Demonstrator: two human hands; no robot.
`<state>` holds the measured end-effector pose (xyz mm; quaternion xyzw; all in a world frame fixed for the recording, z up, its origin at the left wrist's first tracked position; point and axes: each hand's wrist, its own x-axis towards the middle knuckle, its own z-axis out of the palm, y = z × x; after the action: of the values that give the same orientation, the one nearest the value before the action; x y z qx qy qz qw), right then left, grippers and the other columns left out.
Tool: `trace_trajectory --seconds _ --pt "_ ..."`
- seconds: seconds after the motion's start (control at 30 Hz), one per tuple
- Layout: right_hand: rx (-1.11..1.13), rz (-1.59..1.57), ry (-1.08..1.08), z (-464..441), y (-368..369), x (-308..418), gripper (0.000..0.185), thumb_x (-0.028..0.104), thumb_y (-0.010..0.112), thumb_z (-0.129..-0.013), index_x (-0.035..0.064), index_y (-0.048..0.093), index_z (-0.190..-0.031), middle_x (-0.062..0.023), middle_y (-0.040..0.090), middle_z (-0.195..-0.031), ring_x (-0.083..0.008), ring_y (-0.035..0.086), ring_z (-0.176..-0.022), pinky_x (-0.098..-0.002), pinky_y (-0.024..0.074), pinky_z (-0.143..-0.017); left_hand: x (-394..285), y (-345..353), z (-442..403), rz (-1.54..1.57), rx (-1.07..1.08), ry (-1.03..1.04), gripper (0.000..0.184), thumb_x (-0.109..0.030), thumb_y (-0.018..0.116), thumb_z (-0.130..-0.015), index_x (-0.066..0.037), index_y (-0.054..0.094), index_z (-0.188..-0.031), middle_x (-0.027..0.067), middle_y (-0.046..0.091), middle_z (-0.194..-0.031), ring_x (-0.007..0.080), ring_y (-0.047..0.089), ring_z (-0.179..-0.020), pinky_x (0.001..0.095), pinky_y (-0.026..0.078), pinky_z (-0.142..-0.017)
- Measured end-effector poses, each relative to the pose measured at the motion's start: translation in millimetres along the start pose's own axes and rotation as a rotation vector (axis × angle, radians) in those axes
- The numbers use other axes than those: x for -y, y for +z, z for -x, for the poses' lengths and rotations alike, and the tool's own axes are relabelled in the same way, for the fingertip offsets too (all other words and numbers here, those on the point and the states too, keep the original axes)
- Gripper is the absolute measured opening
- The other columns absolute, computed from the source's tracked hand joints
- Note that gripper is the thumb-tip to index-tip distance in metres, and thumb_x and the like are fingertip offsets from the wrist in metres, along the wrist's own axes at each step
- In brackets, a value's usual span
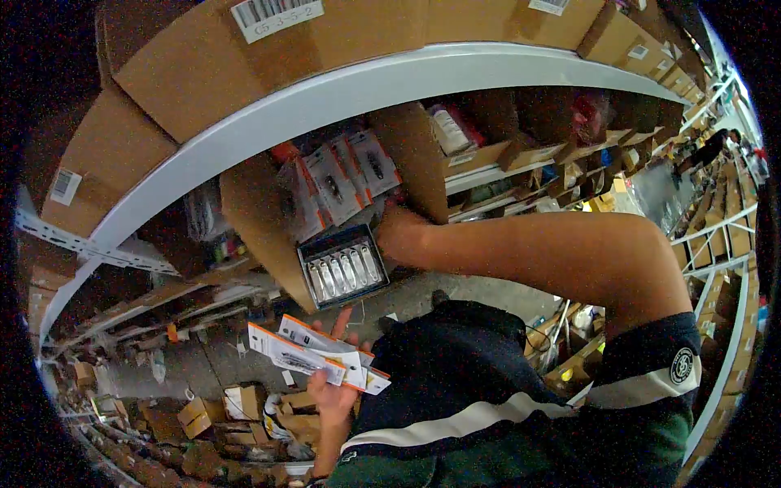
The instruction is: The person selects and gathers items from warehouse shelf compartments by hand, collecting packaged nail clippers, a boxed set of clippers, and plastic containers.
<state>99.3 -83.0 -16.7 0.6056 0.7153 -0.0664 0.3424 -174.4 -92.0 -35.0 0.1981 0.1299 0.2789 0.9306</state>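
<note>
My left hand (327, 394) is closed on several flat retail packs (313, 356), white and clear with orange edges, fanned out below the shelf. Dark slim items show inside them, too small to name. My right hand (400, 233) reaches into an open cardboard bin (259, 218), at the right side of a black box (343, 267). Its fingers are blurred and partly hidden, so their grip does not show. Several silver pieces like nail clippers (345, 273) lie in a row in that box. Behind it, more orange-edged packs (335, 180) lean in the bin.
A white shelf beam (325, 77) curves above the bin, with labelled cartons (187, 73) on top. More bins with bagged goods (455, 134) stand to the right. Opened cardboard boxes (199, 415) lie low at left. Another person (712, 150) is far right.
</note>
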Motion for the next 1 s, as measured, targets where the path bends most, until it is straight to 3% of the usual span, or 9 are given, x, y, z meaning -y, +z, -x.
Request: trace_trajectory --seconds 0.1,0.2,0.3,0.4,0.5,0.6,0.77,0.9,1.0 --pt "0.007 0.069 -0.138 3.1 -9.3 -2.9 0.022 0.017 0.058 -0.078 0.0065 0.069 -0.095 -0.0113 0.066 -0.100 -0.0267 0.061 -0.093 -0.0451 0.0467 -0.081 9.0 -4.1 -3.9 -0.022 -0.063 0.019 0.080 -0.033 0.071 -0.067 -0.022 0.030 -0.135 0.0200 0.022 -0.142 0.0281 0.049 -0.114 0.0478 0.041 -0.096" --pt "0.047 -0.109 0.011 -2.3 10.2 -2.9 0.021 0.018 0.058 -0.077 0.0065 0.069 -0.092 -0.0123 0.066 -0.097 -0.0272 0.063 -0.089 -0.0456 0.0477 -0.079 17.5 -9.1 -4.7 0.024 -0.113 0.028 0.081 -0.033 0.072 -0.066 -0.022 0.031 -0.134 0.0192 0.024 -0.141 0.0277 0.049 -0.114 0.0481 0.040 -0.096" --pt "-0.237 0.003 -0.136 31.0 -25.7 -14.8 0.020 0.017 0.058 -0.076 0.0064 0.069 -0.089 -0.0135 0.067 -0.091 -0.0282 0.064 -0.084 -0.0452 0.0496 -0.075 15.6 -7.6 -8.3 0.026 -0.056 0.024 0.080 -0.031 0.073 -0.064 -0.022 0.033 -0.133 0.0194 0.024 -0.141 0.0262 0.050 -0.112 0.0486 0.039 -0.097" --pt "-0.074 -0.127 -0.099 26.5 -30.0 -12.6 0.020 0.016 0.057 -0.078 0.0049 0.068 -0.090 -0.0148 0.066 -0.093 -0.0306 0.064 -0.083 -0.0460 0.0507 -0.073 19.3 -4.3 -10.0 0.041 -0.067 0.040 0.079 -0.031 0.073 -0.064 -0.022 0.033 -0.132 0.0197 0.023 -0.141 0.0259 0.051 -0.110 0.0492 0.038 -0.097" --pt "-0.017 -0.187 -0.038 34.8 -42.1 -5.6 0.021 0.018 0.057 -0.077 0.0060 0.068 -0.090 -0.0144 0.066 -0.091 -0.0320 0.062 -0.089 -0.0490 0.0438 -0.083 17.4 -14.2 -2.0 0.064 -0.099 0.039 0.082 -0.031 0.073 -0.065 -0.022 0.030 -0.135 0.0201 0.023 -0.141 0.0270 0.051 -0.110 0.0505 0.037 -0.098" --pt "-0.217 0.027 -0.088 31.3 -20.4 -5.3 0.021 0.019 0.055 -0.077 0.0072 0.069 -0.089 -0.0135 0.066 -0.092 -0.0311 0.061 -0.091 -0.0470 0.0425 -0.084 21.3 -17.5 -0.1 0.075 -0.110 0.037 0.085 -0.031 0.072 -0.066 -0.021 0.027 -0.137 0.0204 0.022 -0.141 0.0282 0.050 -0.113 0.0513 0.036 -0.099" --pt "-0.009 0.236 -0.108 33.0 -27.8 1.1 0.024 0.022 0.052 -0.080 0.0092 0.069 -0.090 -0.0111 0.066 -0.093 -0.0295 0.062 -0.089 -0.0523 0.0407 -0.081 17.0 -11.8 -4.3 0.085 -0.084 0.060 0.082 -0.030 0.072 -0.066 -0.020 0.029 -0.136 0.0211 0.022 -0.141 0.0289 0.049 -0.114 0.0501 0.038 -0.098" --pt "0.037 0.181 -0.141 29.5 -25.3 -3.2 0.025 0.023 0.051 -0.081 0.0093 0.069 -0.091 -0.0113 0.066 -0.091 -0.0296 0.062 -0.087 -0.0562 0.0387 -0.081 17.8 -12.1 -7.6 0.096 -0.037 0.072 0.081 -0.031 0.072 -0.066 -0.020 0.031 -0.135 0.0215 0.021 -0.141 0.0290 0.049 -0.113 0.0488 0.038 -0.098" --pt "-0.121 0.108 -0.114 29.0 -21.9 -5.9 0.024 0.022 0.052 -0.080 0.0082 0.069 -0.090 -0.0129 0.066 -0.089 -0.0292 0.063 -0.086 -0.0541 0.0399 -0.082 20.7 -9.5 -9.8 0.098 -0.024 0.054 0.082 -0.031 0.072 -0.066 -0.021 0.031 -0.135 0.0206 0.021 -0.142 0.0287 0.049 -0.113 0.0482 0.038 -0.098"
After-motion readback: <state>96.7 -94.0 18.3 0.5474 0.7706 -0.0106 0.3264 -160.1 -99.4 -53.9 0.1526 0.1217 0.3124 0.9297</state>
